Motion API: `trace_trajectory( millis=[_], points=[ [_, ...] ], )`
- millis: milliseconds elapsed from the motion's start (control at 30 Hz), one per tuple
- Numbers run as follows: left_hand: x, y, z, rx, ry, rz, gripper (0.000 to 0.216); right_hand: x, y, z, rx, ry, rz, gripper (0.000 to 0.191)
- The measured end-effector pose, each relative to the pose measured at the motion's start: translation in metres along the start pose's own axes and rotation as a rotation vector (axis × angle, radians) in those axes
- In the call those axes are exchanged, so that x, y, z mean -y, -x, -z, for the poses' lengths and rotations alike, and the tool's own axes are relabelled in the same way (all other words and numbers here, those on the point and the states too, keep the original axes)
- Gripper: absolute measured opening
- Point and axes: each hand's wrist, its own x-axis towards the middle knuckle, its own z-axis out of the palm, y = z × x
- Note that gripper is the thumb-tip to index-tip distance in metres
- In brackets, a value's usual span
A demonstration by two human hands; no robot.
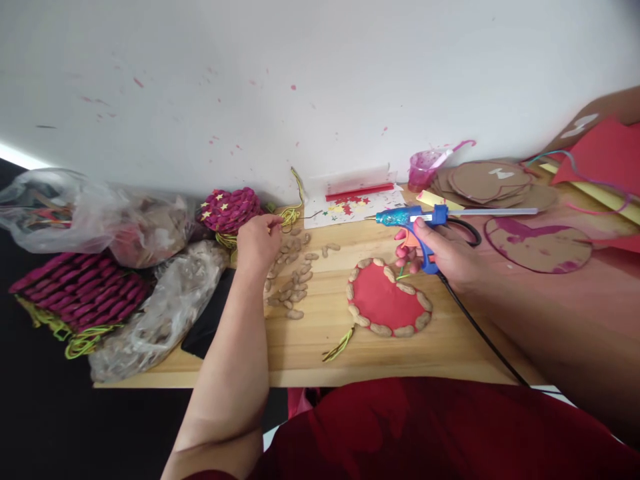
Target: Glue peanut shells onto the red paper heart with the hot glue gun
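My right hand (445, 257) grips a blue hot glue gun (395, 217) with an orange trigger; its nozzle points left and a clear glue stick (493, 211) protrudes from the back. Below it lies a red heart (385, 297) with peanuts in the shell around its edge and yellow-green yarn tails (340, 345) at the lower left. My left hand (257, 243) is closed in a pinch above the far end of the loose peanuts (295, 287). A thin dark strand (313, 215) extends right from near its fingertips; what the fingers hold is too small to make out.
Magenta yarn pieces (83, 287) and plastic bags (170, 313) crowd the left. Star confetti lies on white paper (313, 223) by the wall. A pink cup (423, 170) and cardboard hearts (485, 180) stand back right. The gun's black cord (485, 333) crosses the table.
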Motion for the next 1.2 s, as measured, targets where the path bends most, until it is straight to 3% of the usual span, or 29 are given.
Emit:
trace_trajectory(
  millis=[200,300,400,667,833,1000,1100,1200],
  points=[
    [-0.005,0.000,0.006,0.081,-0.089,0.090,0.031,-0.003,-0.003,0.003,0.001,0.025,0.036,0.040],
    [-0.006,0.001,0.003,0.166,0.023,0.050,0.020,-0.003,-0.003,0.003,-0.030,0.002,0.020,0.039],
    [-0.007,0.002,0.000,0.205,0.100,0.008,0.025,-0.004,-0.004,0.004,-0.045,-0.001,0.013,0.040],
    [-0.013,0.004,-0.012,0.314,-0.003,0.014,0.031,-0.007,-0.006,0.007,-0.011,0.027,0.056,0.048],
    [-0.004,0.002,-0.006,0.255,0.070,-0.004,0.036,-0.004,-0.004,0.005,-0.024,0.013,0.050,0.054],
    [0.007,-0.002,0.010,0.142,-0.032,0.136,0.029,-0.005,-0.005,0.006,-0.014,0.010,0.036,0.059],
    [0.011,-0.003,0.015,0.138,-0.115,0.201,0.026,-0.005,-0.006,0.006,-0.029,0.012,0.029,0.059],
    [0.013,-0.003,0.014,0.162,-0.127,0.175,0.022,-0.003,-0.005,0.005,-0.053,0.004,0.023,0.055]
  ],
)
